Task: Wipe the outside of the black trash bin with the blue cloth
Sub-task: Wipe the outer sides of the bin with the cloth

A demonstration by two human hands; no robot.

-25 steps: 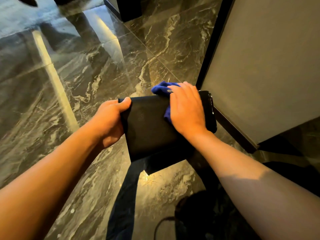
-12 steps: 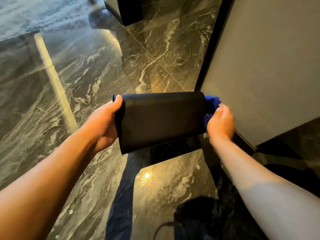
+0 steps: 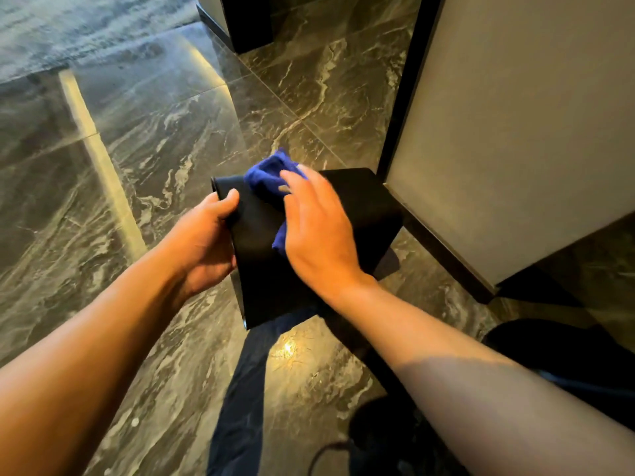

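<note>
The black trash bin (image 3: 364, 214) lies tipped on its side above the floor, one flat wall facing up. My left hand (image 3: 202, 242) grips its left rim, thumb over the edge. My right hand (image 3: 316, 231) presses the bunched blue cloth (image 3: 268, 180) flat against the upper wall near the left rim. Most of the cloth is hidden under my palm; folds stick out beyond my fingertips and at the thumb side. The hand looks motion-blurred.
The floor is glossy dark marble (image 3: 154, 149) with bright reflections. A grey wall panel (image 3: 515, 132) with a black base strip stands close at the right, almost touching the bin. A dark post (image 3: 247, 22) rises at the top. My dark trouser leg (image 3: 240, 389) is below.
My right hand carried the cloth from the bin's right end back across the upper wall to the left. The bin tilted, its near edge lower. My left hand kept its grip.
</note>
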